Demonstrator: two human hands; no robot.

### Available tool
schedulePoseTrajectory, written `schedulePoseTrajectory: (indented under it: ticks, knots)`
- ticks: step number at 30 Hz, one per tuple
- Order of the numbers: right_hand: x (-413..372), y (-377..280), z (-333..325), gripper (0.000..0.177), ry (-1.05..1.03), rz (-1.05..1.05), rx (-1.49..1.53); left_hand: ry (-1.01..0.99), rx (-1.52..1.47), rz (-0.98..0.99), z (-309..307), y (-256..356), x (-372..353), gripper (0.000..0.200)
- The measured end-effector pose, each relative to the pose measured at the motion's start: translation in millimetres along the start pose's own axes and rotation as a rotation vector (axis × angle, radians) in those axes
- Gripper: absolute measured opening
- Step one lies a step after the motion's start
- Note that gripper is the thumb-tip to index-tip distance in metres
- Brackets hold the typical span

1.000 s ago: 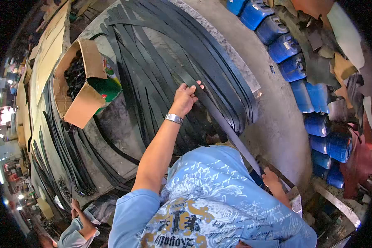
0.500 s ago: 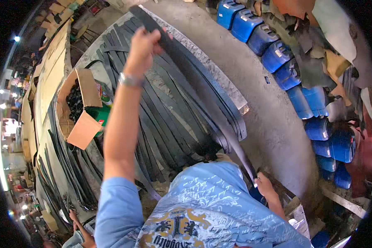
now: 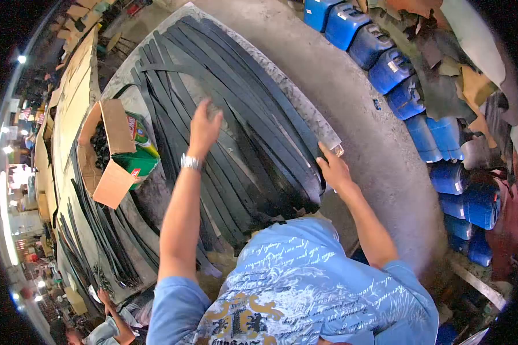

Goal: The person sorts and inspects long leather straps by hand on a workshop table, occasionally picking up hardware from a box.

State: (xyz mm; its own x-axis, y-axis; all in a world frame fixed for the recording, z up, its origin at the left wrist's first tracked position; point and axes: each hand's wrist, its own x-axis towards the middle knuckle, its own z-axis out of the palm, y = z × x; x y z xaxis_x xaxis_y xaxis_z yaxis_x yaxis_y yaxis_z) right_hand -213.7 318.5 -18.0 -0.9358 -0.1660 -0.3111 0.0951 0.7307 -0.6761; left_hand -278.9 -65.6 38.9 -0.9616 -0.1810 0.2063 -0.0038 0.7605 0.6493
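Long dark strips (image 3: 213, 75) lie side by side along a grey table (image 3: 172, 17). Over the middle of the strips is my left hand (image 3: 205, 129), its fingers apart and nothing held in it. My right hand (image 3: 333, 167) is at the table's right edge, by the near ends of the outermost strips. Its fingertips touch or nearly touch the strip edge there, and its thumb side is partly hidden, so a grip cannot be made out.
An open cardboard box (image 3: 118, 129) with small black pieces and a green package (image 3: 147, 158) stands left on the table. Blue jugs (image 3: 391, 69) line the floor at right, beside hanging leather pieces (image 3: 477, 86). A co-worker's arm (image 3: 115, 316) shows at bottom left.
The raised long strip now lies on the table with the others. My left hand has let go, opened and moved down toward me; my right hand has moved up and forward to the table edge.
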Motion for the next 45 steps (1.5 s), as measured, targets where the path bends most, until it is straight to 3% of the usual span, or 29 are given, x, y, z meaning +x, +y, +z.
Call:
schedulePoseTrajectory:
  ticks: [3, 5, 8, 11, 13, 14, 17, 20, 24, 29, 34, 38, 45]
  knots:
    - [-3.7, 5.8, 4.9, 0.053, 0.06, -0.084, -0.075, -0.079, -0.002, -0.179, 7.6, -33.1, -77.3, 0.045]
    - [-0.1, 5.5, 2.8, 0.051, 0.042, -0.07, -0.122, -0.028, 0.099, -0.161, 7.5, -47.6, -119.3, 0.04]
    - [3.9, -2.6, -7.8, 0.048, 0.018, -0.04, -0.12, -0.058, 0.094, -0.284, -6.7, -39.1, -157.3, 0.037]
    - [18.6, -3.7, -13.9, 0.047, -0.025, -0.033, -0.112, 0.008, 0.134, -0.219, -7.0, -25.7, -173.3, 0.033]
    - [44.7, -19.5, -19.8, 0.047, -0.007, -0.08, -0.125, 0.035, 0.089, -0.102, 4.0, -3.1, -163.8, 0.032]
    - [60.3, -25.5, -19.4, 0.046, -0.075, -0.009, -0.121, 0.056, 0.085, -0.031, 17.2, 4.4, -156.9, 0.032]
    - [86.2, -55.9, -22.7, 0.046, -0.119, 0.024, -0.124, -0.059, -0.029, 0.051, 50.0, 48.4, -128.6, 0.038]
    - [116.9, -53.9, -3.4, 0.045, -0.007, -0.1, -0.152, -0.174, -0.084, 0.108, 93.1, 75.6, -106.8, 0.035]
    - [127.8, -50.5, 2.5, 0.049, -0.058, -0.108, -0.195, -0.283, -0.017, 0.241, 123.7, 108.8, -92.3, 0.038]
    - [95.2, -38.4, 6.6, 0.073, 0.057, -0.191, -0.246, -0.227, 0.069, 0.297, 154.8, 106.7, -70.4, 0.051]
    - [31.2, -27.1, 1.0, 0.091, 0.208, -0.194, -0.313, -0.434, 0.289, 0.311, 165.0, 104.0, -47.0, 0.057]
    - [-17.3, -10.9, 1.8, 0.083, 0.163, -0.17, -0.35, -0.628, 0.409, 0.271, 168.6, 102.8, -47.8, 0.061]
    - [-18.0, -0.3, 3.7, 0.073, 0.147, -0.218, -0.362, -0.699, 0.434, 0.218, 162.0, 110.6, -43.5, 0.062]
